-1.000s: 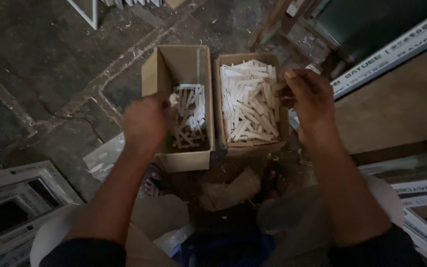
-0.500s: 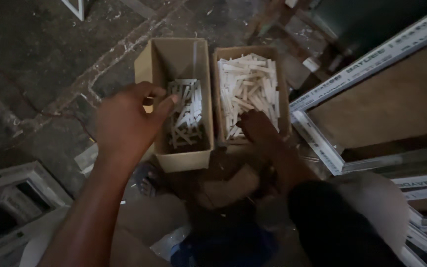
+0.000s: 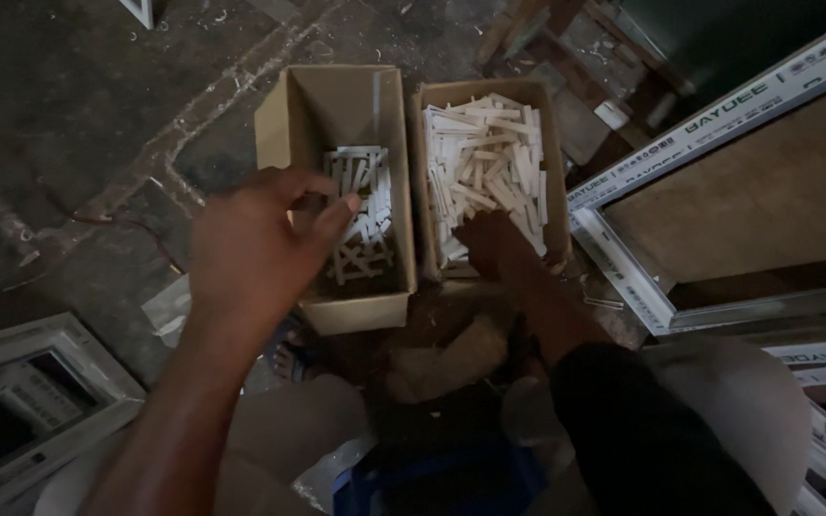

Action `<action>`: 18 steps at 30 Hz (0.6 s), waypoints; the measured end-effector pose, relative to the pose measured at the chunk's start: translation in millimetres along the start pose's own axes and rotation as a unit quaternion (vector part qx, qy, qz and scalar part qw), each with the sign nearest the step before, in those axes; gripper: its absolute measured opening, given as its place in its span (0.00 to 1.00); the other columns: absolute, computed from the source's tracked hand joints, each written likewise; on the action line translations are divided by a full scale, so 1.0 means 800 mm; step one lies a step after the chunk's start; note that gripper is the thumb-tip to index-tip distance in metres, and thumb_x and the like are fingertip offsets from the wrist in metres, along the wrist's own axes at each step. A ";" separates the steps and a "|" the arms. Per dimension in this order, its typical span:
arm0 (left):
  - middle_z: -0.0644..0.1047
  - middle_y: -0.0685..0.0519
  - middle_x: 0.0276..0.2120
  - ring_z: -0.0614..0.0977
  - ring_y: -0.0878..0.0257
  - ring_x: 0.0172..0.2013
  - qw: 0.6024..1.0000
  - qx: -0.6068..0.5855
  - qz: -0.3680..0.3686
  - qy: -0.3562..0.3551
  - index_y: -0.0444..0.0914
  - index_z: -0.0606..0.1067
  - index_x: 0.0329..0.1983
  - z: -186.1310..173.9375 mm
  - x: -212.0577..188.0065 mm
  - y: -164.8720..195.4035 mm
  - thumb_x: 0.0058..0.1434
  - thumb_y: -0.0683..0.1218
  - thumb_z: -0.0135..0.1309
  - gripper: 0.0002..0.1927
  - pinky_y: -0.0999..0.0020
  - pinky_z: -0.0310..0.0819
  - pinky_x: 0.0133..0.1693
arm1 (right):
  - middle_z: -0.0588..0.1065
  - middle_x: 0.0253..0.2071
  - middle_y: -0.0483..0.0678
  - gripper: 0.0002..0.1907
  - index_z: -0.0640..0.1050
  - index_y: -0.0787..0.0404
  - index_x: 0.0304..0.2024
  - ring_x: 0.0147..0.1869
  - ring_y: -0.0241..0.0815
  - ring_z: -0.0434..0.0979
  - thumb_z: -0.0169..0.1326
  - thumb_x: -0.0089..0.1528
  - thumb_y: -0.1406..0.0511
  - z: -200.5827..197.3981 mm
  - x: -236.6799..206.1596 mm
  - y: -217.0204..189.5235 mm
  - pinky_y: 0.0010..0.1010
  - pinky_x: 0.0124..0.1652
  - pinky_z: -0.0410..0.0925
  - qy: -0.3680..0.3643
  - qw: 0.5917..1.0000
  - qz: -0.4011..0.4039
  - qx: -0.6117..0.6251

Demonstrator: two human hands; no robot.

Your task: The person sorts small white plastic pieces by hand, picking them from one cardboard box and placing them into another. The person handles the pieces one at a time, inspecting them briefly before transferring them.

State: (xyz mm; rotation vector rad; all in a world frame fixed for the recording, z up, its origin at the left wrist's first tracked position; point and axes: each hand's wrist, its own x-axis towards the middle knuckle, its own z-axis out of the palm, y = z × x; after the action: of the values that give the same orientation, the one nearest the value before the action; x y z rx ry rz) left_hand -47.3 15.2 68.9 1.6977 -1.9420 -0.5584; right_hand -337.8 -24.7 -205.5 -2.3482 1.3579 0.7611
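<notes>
Floor: a dark, stained concrete floor [image 3: 69, 124] is seen across the upper left of the frame.
White frame piece: a white plastic window frame section [image 3: 21, 392] is laid at the lower left edge.
Left hand: the left hand [image 3: 255, 244] is held left of centre, over the near left corner of the left box; the fingers are loosely curled, thumb raised, and whether anything is gripped cannot be told.
Left box: an open brown cardboard box [image 3: 284, 124], partly filled with short white plastic strips [image 3: 360, 215], is set at upper centre.
Right box: a second open brown cardboard box [image 3: 556, 191], touching the first, is heaped with loose white plastic sticks [image 3: 489, 153].
Right hand: the right hand [image 3: 489, 244] is sunk into the near end of the right box, fingers down among the sticks; its grip is hidden.
Large frame: a white-edged window frame with a brown panel [image 3: 776, 191] is propped at the right.
</notes>
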 end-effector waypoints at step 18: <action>0.84 0.47 0.34 0.85 0.56 0.27 0.997 0.034 -0.049 -0.058 0.42 0.84 0.44 0.010 0.013 0.005 0.57 0.55 0.67 0.17 0.60 0.78 0.34 | 0.79 0.47 0.63 0.22 0.74 0.63 0.56 0.51 0.62 0.80 0.60 0.63 0.59 -0.008 0.013 0.117 0.54 0.48 0.73 0.211 0.875 0.342 0.271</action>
State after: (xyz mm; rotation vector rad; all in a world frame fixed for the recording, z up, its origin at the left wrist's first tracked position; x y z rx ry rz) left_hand -56.7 5.1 66.1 1.8479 -1.9863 -0.6461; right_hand -413.1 -81.8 -207.7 -1.6167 2.2806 -0.0400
